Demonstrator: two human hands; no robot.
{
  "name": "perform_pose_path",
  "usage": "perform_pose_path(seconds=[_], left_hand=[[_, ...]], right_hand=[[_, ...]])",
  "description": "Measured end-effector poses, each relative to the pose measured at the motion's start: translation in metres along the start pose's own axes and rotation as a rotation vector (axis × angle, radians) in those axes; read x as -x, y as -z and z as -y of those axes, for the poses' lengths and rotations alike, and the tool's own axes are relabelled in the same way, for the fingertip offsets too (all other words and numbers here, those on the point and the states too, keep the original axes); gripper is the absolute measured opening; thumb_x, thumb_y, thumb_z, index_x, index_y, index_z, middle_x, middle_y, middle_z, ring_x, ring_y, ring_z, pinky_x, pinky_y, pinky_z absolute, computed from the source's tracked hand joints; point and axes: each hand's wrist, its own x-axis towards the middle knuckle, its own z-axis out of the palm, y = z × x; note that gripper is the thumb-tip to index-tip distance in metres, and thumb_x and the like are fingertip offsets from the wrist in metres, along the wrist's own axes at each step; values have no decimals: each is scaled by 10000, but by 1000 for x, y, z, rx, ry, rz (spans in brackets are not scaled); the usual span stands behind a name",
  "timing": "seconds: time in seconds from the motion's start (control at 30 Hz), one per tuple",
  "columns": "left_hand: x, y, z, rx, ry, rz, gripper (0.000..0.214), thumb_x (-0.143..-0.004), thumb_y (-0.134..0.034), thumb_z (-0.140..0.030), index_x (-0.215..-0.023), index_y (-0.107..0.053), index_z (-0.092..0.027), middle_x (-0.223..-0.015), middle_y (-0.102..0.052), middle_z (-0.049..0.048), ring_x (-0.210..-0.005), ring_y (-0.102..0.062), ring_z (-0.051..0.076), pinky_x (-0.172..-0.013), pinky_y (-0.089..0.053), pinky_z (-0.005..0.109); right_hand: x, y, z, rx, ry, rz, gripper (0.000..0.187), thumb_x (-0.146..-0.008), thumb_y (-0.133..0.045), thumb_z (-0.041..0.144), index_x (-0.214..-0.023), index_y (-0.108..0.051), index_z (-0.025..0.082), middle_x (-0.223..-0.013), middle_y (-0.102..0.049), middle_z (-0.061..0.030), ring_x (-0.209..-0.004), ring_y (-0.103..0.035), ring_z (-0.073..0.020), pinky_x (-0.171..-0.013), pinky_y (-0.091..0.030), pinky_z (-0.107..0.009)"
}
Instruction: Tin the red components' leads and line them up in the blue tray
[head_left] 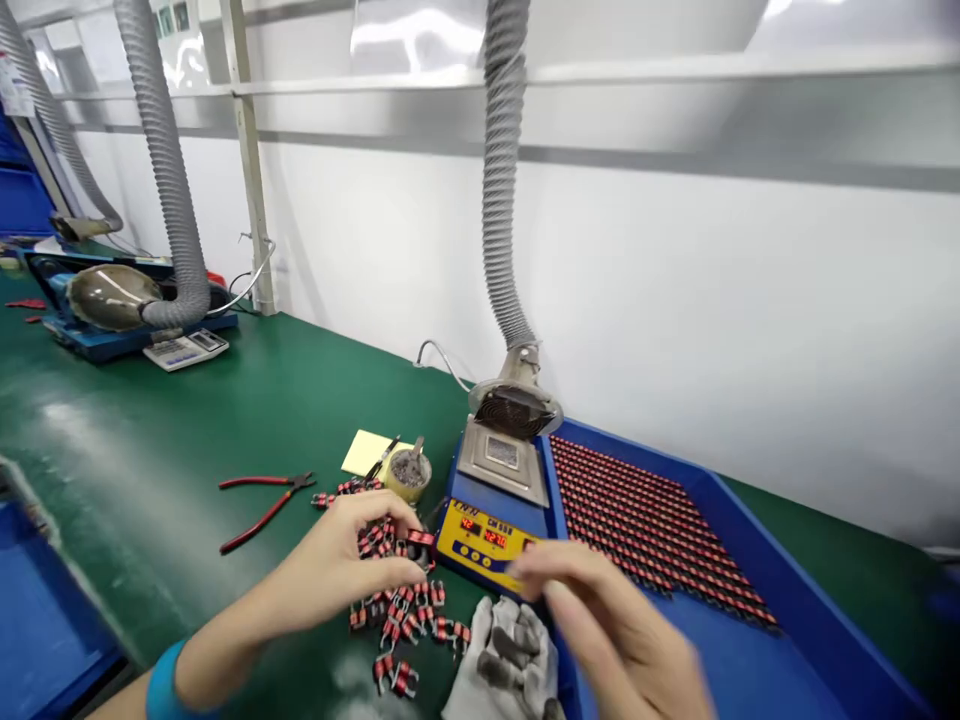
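Note:
My left hand point(341, 560) rests over a pile of small red and black components point(397, 610) on the green mat; its fingers curl and pinch one of them near the top of the pile. My right hand point(607, 630) hovers in front of the blue solder pot station point(487, 530), motion-blurred, fingers partly curled, and I cannot make out anything in it. A blue wristband point(161, 680) is on my left wrist.
A blue tray point(757, 640) at right holds rows of red components point(645, 520). Red-handled pliers point(262, 505), a yellow pad point(367, 452), a small cup point(409, 475) and a grey glove point(510, 665) lie nearby. A fume hose point(502, 200) hangs above the pot.

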Motion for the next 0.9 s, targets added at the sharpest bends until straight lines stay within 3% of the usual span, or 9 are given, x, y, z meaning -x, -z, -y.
perform_pose_path(seconds=[0.03, 0.1, 0.2, 0.37, 0.43, 0.53, 0.7, 0.83, 0.9], left_hand=[[-8, -4, -16, 59, -94, 8, 209, -729, -752, -322, -892, -671, -221, -1011, -686, 15, -1004, -605, 215, -917, -428, 293], [-20, -17, -40, 170, -239, 13, 193, -708, -782, -265, -866, -677, -224, -1073, -685, 17, -1041, -603, 211, -949, -409, 291], [-31, -39, -55, 303, -295, 24, 207, -667, -794, -164, -836, -687, -220, -1107, -697, 28, -1070, -605, 218, -959, -409, 298], [-44, -59, -42, 608, -250, 114, 203, -737, -755, -232, -937, -724, -221, -1071, -703, 57, -1071, -617, 245, -967, -433, 356], [-49, -61, -36, 702, -240, 126, 122, -769, -753, -279, -865, -746, -204, -1006, -711, 60, -1000, -635, 225, -920, -459, 336], [-55, -65, -31, 838, -170, 35, 141, -720, -818, -303, -705, -752, -179, -839, -721, 40, -854, -644, 169, -802, -489, 258], [-57, -68, -34, 1167, -29, -212, 246, -625, -889, -391, -641, -737, -199, -642, -702, -17, -649, -634, 95, -659, -504, 170], [-57, -56, -34, 1229, -80, -398, 235, -623, -889, -408, -681, -732, -244, -713, -723, -51, -776, -668, 86, -819, -511, 154], [-56, -55, -31, 1068, -121, -281, 236, -686, -854, -404, -851, -755, -267, -900, -751, -25, -961, -663, 120, -935, -478, 186]], right_hand=[[-5, -10, 1, -66, -30, 64, 153, -883, -650, 385, -905, -720, 250, -906, -700, -54, -851, -674, -190, -748, -537, -235], [-11, -25, -1, -310, -67, 64, 139, -871, -668, 408, -926, -703, 286, -980, -696, -39, -922, -675, -189, -823, -542, -263], [-15, -35, -11, -639, -109, -114, 189, -756, -790, 424, -812, -688, 275, -900, -681, -15, -884, -663, -183, -841, -538, -304], [-15, -35, -19, -655, -158, -283, 245, -651, -878, 352, -735, -688, 222, -806, -671, -30, -814, -657, -192, -762, -547, -302], [-16, -39, -21, -636, -195, -292, 235, -653, -879, 330, -735, -691, 216, -795, -677, -29, -785, -657, -185, -725, -545, -286], [-17, -49, -26, -658, -247, -274, 219, -657, -879, 315, -732, -699, 217, -791, -686, -19, -781, -655, -165, -718, -537, -254], [-19, -61, -25, -851, -354, -197, 222, -643, -891, 305, -742, -707, 231, -803, -703, -4, -754, -665, -129, -713, -535, -217], [-21, -59, -16, -950, -394, -210, 233, -620, -903, 263, -731, -701, 229, -809, -701, 13, -709, -673, -104, -677, -542, -183], [-20, -59, -16, -986, -402, -266, 244, -608, -910, 243, -731, -700, 231, -839, -704, 22, -740, -678, -94, -722, -547, -174]])
